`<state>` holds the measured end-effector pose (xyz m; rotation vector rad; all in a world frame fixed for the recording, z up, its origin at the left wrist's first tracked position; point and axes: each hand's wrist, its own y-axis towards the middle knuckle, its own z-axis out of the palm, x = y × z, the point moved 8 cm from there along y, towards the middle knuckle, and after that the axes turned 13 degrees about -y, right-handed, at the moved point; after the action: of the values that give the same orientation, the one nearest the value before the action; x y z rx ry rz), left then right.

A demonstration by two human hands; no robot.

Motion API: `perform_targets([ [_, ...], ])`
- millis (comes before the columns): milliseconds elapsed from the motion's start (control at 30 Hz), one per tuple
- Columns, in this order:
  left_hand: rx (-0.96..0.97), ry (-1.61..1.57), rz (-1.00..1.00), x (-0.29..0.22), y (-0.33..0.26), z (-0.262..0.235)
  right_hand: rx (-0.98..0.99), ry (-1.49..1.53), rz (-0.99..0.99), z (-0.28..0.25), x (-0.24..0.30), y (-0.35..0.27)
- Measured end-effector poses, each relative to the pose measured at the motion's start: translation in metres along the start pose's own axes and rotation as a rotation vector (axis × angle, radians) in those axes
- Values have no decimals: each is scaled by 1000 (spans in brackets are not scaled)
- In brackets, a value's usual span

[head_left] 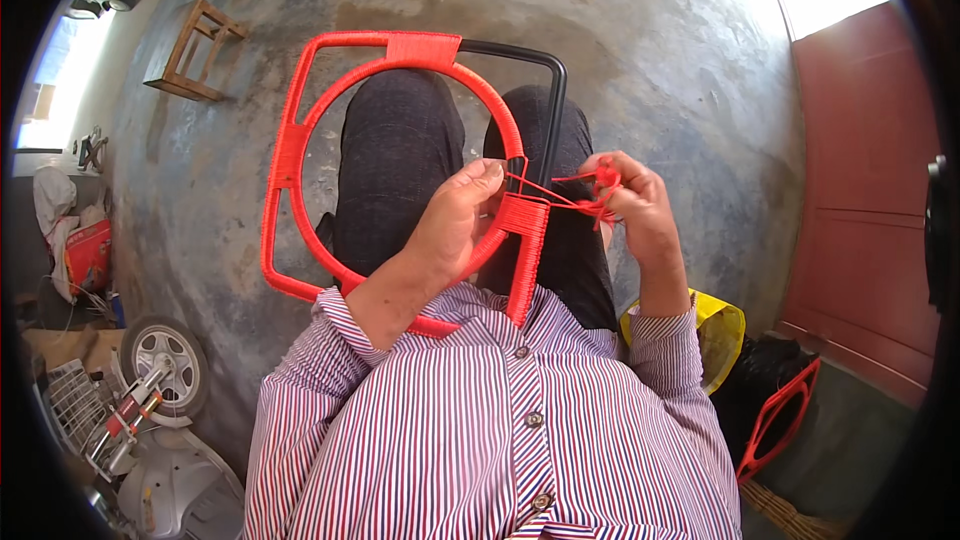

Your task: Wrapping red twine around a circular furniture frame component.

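Across my lap lies a metal frame (pixel 424 47), a rounded square with a ring inside it, mostly wound in red cord. Bare black tube (pixel 556 90) shows at its upper right corner and on a short piece of the ring. My left hand (pixel 450 215) grips the ring's right side, thumb on top, the other fingers partly hidden beneath. To the right of the frame, my right hand (pixel 640 205) is closed on a looped bunch of red cord (pixel 604 182). Strands run from it to the bare tube, just above a tightly wound red band (pixel 524 213) joining ring and outer bar.
A small wooden stool (pixel 195 50) stands on the concrete floor at the far left. A motorbike (pixel 165 380) is at the lower left. By my right side are a yellow bag (pixel 722 330) and another red frame (pixel 778 420), near a red door (pixel 865 200).
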<state>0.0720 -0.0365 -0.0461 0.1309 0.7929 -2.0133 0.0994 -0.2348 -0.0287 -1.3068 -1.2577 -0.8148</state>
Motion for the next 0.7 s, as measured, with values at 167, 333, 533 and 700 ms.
perform_targets([
  [167, 41, -6, -3, 1, 1, 3, -44, 497, -90, -25, -14, -5],
  [333, 96, 20, -29, 2, 3, 4, 4, 1136, -203, -63, -19, -13],
  [533, 118, 85, -52, 5, 8, -5, -110, 893, 37, -74, -55, -28],
  [700, 45, 97, -55, 5, 5, -2, -192, 857, 119, -75, -88, -43],
])
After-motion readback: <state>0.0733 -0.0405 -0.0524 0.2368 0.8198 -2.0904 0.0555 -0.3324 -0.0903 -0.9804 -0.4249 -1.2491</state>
